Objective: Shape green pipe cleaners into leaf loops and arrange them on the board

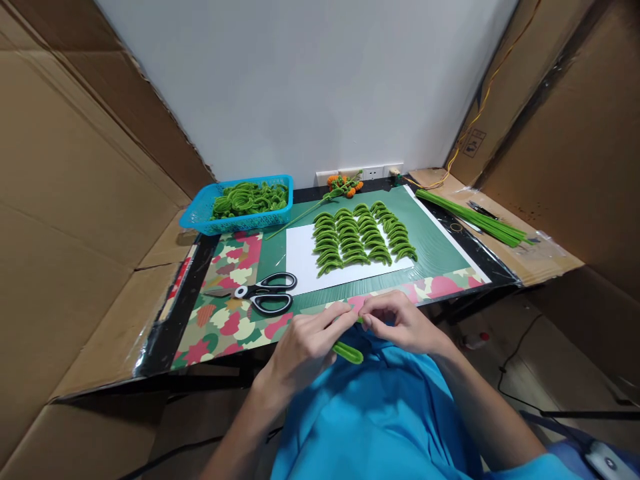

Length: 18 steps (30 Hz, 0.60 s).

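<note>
A looped green chenille stem (pixel 349 353) is above the blue garment (pixel 380 413), just off the patterned mat (pixel 240 333). The left hand (pixel 315 337), back upward, closes on it; the right hand (pixel 401 323), fingers curled, pinches its tip between thumb and forefinger.

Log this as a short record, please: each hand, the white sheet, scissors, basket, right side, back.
Left hand: holds a green fuzzy strip, looped end sticking out
Right hand: beside the left, grip unclear
White sheet: curved green pieces in four columns
Scissors: at the sheet's left edge
Basket: blue, holding green curls
Right side: bundle of green stems
Back: orange-and-green flower stem near wall sockets
</note>
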Each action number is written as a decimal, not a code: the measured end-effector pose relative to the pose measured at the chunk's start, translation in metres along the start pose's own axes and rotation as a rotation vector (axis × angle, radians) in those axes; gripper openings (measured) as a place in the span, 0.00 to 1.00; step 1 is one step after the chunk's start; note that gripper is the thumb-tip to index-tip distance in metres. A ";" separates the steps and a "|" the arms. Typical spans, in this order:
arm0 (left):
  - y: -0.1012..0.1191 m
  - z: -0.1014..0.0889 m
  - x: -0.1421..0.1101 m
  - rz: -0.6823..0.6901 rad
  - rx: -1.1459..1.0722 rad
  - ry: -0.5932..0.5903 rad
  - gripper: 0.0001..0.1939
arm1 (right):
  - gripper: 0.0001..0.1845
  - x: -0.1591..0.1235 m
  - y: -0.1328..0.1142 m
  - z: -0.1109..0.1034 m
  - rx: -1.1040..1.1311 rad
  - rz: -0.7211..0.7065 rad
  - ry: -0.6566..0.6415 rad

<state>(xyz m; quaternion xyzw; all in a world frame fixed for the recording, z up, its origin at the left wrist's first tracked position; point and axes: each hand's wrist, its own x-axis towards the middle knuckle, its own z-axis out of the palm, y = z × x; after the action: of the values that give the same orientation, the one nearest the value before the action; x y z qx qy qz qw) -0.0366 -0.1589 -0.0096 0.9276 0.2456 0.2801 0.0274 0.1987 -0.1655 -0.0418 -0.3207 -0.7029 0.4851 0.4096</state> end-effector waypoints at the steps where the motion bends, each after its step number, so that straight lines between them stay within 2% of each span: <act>1: 0.000 0.000 0.000 -0.021 -0.016 -0.030 0.34 | 0.11 0.000 -0.001 0.001 -0.028 -0.002 -0.002; 6: 0.003 -0.004 0.005 -0.158 -0.004 -0.197 0.37 | 0.08 0.002 -0.006 0.006 -0.356 -0.065 0.005; 9: 0.005 -0.005 0.006 -0.173 0.016 -0.241 0.37 | 0.08 0.001 -0.003 0.009 -0.448 -0.095 -0.016; 14: 0.002 -0.002 0.001 -0.115 0.048 -0.215 0.38 | 0.10 0.000 -0.003 0.007 -0.424 -0.113 -0.057; 18: 0.000 -0.001 0.000 -0.023 0.059 -0.112 0.40 | 0.11 -0.001 -0.007 0.004 -0.351 -0.101 -0.048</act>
<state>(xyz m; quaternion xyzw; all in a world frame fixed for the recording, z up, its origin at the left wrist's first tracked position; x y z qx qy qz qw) -0.0368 -0.1593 -0.0092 0.9393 0.2624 0.2202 0.0171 0.1948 -0.1705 -0.0362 -0.3399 -0.8015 0.3413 0.3543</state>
